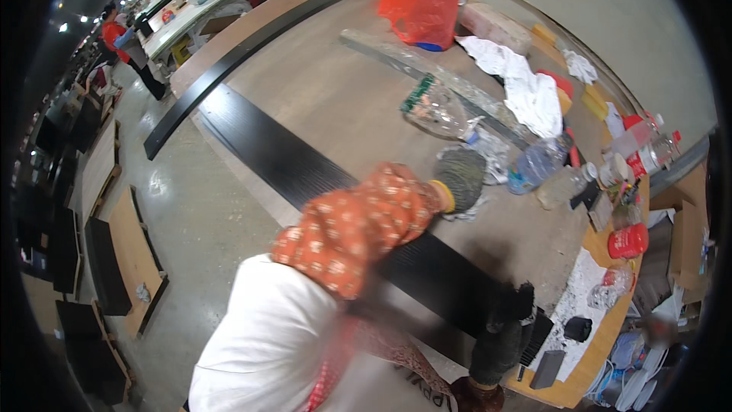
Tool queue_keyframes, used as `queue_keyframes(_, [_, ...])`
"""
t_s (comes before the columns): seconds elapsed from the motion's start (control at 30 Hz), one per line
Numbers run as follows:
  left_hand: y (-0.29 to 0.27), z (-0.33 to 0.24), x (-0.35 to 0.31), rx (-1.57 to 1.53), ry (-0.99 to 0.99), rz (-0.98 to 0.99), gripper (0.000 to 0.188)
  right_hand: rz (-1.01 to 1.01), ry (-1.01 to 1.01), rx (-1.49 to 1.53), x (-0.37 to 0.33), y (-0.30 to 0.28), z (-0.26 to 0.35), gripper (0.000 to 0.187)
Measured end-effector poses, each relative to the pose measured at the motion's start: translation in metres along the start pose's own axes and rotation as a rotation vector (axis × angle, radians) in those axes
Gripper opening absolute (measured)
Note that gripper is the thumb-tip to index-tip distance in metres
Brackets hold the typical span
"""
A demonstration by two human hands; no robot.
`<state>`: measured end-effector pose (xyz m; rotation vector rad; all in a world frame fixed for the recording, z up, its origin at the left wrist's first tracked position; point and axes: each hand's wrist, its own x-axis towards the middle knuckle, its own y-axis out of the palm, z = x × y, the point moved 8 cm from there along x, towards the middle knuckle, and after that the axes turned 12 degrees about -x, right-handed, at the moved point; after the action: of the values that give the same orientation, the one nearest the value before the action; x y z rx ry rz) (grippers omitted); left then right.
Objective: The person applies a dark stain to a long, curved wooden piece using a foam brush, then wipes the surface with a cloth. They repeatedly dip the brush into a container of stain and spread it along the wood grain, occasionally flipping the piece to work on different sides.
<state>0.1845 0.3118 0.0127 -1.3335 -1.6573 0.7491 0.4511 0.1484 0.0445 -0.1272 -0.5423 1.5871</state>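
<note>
My left hand (460, 175), in a grey glove with a yellow cuff, reaches across the table. Its fingers curl down out of sight over a crumpled white rag (496, 154), which shows on both sides of the glove. My right hand (494, 351), in a dark grey glove, is closed on a black cloth (514, 302) over the near end of a long black board (286, 149). This board lies lengthwise under my left arm, with fine grain lines on its surface. Another narrow black strip (236, 59) lies along the far left edge of the table.
Plastic bottles (534, 164), a red bag (423, 1), a white cloth (522, 80) and a clear strip (427, 69) crowd the far right. A red-labelled jar (627, 241) and grey block (547, 368) sit nearer. Boards (126, 259) stand on the floor left. A person (126, 46) stands farther off.
</note>
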Motion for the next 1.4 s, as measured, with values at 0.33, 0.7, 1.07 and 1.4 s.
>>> queue_keyframes(0.33, [-0.26, 0.064, -0.112, -0.502, 0.428, -0.268, 0.035, 0.152, -0.364, 0.065, 0.044, 0.087, 0.046, 0.043])
queue_keyframes(0.7, [-0.131, 0.064, -0.192, -0.117, 0.135, -0.076, 0.05, 0.234, -0.872, -0.042, 0.071, 0.18, 0.055, 0.046])
queue_keyframes(1.07, [-0.167, 0.162, -0.188, -0.082, -0.06, -0.165, 0.05, 0.396, -0.554, -0.175, 0.064, 0.184, 0.057, 0.048])
queue_keyframes(1.4, [-0.303, 0.401, -0.194, 0.358, -0.323, -0.135, 0.048, 0.144, -0.414, -0.311, 0.067, 0.166, 0.037, 0.047])
